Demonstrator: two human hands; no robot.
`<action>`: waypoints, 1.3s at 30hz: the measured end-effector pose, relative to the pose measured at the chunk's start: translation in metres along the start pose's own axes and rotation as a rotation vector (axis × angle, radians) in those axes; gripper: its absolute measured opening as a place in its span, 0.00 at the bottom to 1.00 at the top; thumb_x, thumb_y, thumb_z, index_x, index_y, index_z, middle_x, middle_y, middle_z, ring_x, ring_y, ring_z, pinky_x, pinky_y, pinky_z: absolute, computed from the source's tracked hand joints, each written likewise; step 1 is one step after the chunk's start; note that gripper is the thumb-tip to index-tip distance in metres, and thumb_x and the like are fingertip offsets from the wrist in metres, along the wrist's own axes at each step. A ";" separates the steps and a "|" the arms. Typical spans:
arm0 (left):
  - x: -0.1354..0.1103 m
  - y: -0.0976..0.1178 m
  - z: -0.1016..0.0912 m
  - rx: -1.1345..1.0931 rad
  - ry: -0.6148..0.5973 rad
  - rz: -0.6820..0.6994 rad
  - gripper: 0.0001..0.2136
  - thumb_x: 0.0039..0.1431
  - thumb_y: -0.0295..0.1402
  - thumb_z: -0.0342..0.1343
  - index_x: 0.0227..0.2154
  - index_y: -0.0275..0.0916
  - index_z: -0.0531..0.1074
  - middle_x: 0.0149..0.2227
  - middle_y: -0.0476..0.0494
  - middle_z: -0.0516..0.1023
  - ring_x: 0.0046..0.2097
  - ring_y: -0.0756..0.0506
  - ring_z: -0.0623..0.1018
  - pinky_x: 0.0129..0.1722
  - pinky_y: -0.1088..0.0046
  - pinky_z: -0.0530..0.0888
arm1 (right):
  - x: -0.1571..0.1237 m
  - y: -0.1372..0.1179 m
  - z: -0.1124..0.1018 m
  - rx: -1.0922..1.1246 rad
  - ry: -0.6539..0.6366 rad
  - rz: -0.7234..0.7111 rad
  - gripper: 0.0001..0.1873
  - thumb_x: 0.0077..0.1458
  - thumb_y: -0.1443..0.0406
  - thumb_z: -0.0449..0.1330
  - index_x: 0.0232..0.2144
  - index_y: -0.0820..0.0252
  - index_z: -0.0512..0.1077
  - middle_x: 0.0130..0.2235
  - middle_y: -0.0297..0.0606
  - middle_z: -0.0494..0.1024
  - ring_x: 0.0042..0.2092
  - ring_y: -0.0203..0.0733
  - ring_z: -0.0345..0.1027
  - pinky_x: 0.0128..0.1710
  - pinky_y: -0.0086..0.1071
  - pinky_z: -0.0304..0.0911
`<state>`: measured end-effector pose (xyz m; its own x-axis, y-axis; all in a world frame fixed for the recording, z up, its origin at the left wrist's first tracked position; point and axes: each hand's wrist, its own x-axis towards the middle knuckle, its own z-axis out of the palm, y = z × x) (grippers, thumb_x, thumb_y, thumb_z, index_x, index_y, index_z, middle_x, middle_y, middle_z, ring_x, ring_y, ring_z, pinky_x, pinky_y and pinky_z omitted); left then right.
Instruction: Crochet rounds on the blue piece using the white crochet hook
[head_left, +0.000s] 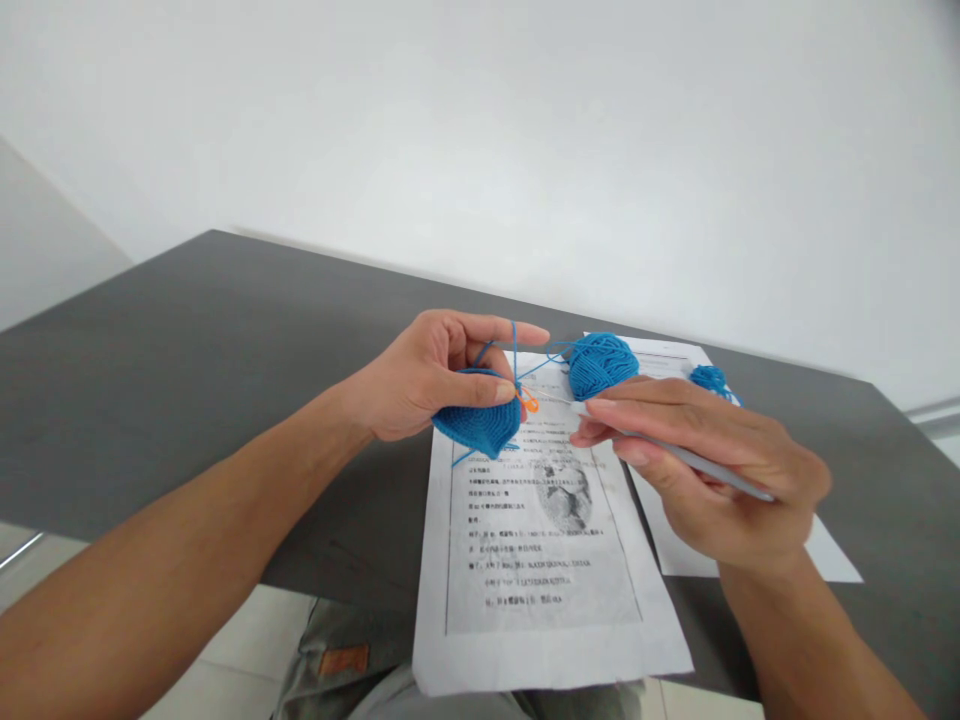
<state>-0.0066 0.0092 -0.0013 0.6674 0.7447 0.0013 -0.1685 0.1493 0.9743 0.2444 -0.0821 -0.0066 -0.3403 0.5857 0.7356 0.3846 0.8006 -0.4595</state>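
My left hand (457, 365) pinches a blue crocheted piece (480, 425) between thumb and fingers. Its index finger points to the right, with a strand of blue yarn (514, 350) looped over it. An orange stitch marker (529, 401) hangs at the piece's right edge, beside the thumb tip. In my right hand (705, 460) is a crochet hook (697, 462) with a grey handle, held like a pen. The hook's thin metal shaft reaches left to the piece's edge near the marker; whether its tip is in a stitch is too small to tell.
A printed sheet (540, 640) lies under my hands and overhangs the front edge of the dark grey table (225, 400). A blue yarn ball (602, 366) sits behind my right hand. Farther right, a small blue yarn bundle (711, 379) rests on a second sheet (810, 550). A white wall stands behind.
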 end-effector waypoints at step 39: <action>-0.002 -0.006 0.018 0.053 0.126 0.142 0.24 0.50 0.25 0.74 0.53 0.32 0.83 0.27 0.51 0.81 0.26 0.53 0.76 0.26 0.80 0.72 | 0.004 0.005 0.037 0.793 0.254 0.532 0.09 0.65 0.60 0.69 0.44 0.55 0.86 0.35 0.37 0.89 0.29 0.39 0.83 0.29 0.34 0.85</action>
<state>0.0061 -0.0051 -0.0029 0.5432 0.8317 0.1151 -0.2143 0.0048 0.9768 0.2129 -0.0714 -0.0249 -0.0594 0.9236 0.3786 -0.2839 0.3480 -0.8935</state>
